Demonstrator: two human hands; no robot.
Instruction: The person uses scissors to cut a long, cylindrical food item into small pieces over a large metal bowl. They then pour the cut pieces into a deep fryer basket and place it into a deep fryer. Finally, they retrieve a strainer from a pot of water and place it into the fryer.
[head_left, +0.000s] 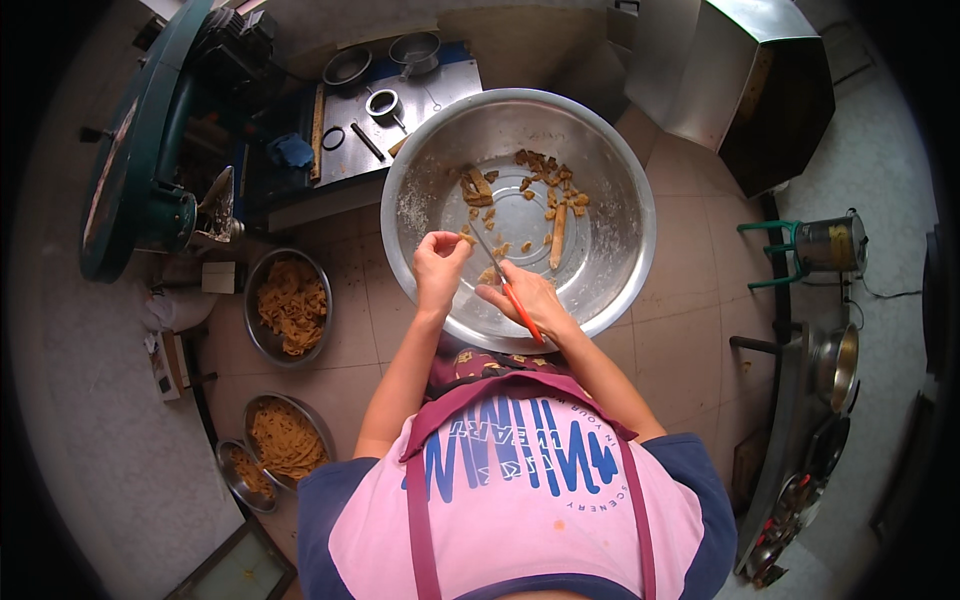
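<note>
In front of me is a wide stainless steel basin (619, 202), pale powder clinging to its inner wall. My left hand (439, 270) is over its near left side, thumb and fingertips pinching a small brown piece (466, 236). My right hand (531, 296) holds a knife with an orange handle (522, 311); its narrow blade (489, 255) points up and left, close beside the pinched piece. On the basin's bottom lie several small brown chunks (559, 176), a cluster of flat brown strips (477, 187) and one long brown stick (558, 236). What the material is, I cannot tell.
Left on the tiled floor stand metal bowls (328, 300) of yellow-brown strips. Behind them is a green machine (142, 180) with a metal spout. A metal-topped bench (416, 112) carries a ring fitting (384, 103) and pans. A green stool (784, 236) lies right.
</note>
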